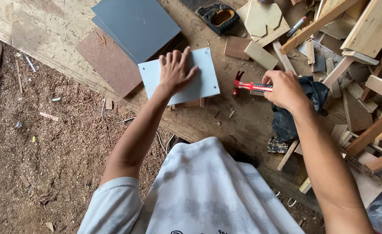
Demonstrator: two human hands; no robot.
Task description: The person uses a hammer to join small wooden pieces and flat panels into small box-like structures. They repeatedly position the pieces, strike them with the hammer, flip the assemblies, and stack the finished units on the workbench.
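**Hand flat on a pale panel, hammer gripped beside it**

The person's left hand [175, 71] lies palm down, fingers spread, on a small pale blue-grey square panel [199, 80] with tiny holes near its corners. The hand grips nothing; it only rests on the panel's surface. The panel sits on a worn plywood workbench [48, 30], over a small brown wooden block [190, 104] that shows under its near edge.

The right hand [285, 89] is closed in a fist around the red, white and black handle of a red-headed claw hammer [246, 86]. The hammer's head lies just right of the panel, low over the bench; whether it touches the wood cannot be told.

Beyond the panel lie larger dark grey sheets [137, 26] stacked on a brown board [108, 60]. A black-and-yellow saw handle [219, 17] lies farther back. A black plastic bag [314, 93] sits behind the right hand, and loose timber offcuts [364, 34] are heaped at the right. Sawdust covers the floor [35, 151] at the left.
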